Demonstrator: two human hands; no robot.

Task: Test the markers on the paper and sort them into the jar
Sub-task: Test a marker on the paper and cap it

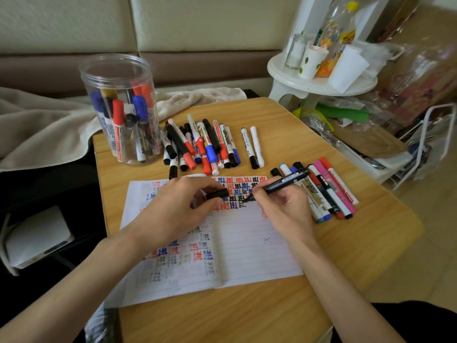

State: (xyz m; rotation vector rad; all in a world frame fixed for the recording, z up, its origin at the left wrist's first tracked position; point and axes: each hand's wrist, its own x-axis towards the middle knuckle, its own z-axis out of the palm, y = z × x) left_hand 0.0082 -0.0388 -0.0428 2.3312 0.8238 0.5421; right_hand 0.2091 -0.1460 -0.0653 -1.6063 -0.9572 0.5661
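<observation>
The right hand (279,206) pinches a black marker (282,183) like a pen, its tip on the paper (247,243) beside rows of test marks. The left hand (183,201) rests on the page, probably to steady it, with fingers curled round the cap (217,194), handy for recapping. The jar (118,107) stands at the tabletop's far left corner. More markers (200,142) are heaped near the far edge.

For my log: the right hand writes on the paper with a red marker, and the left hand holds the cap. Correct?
No. The head view shows the marker in the right hand is black, not red; the rest is right.
</observation>
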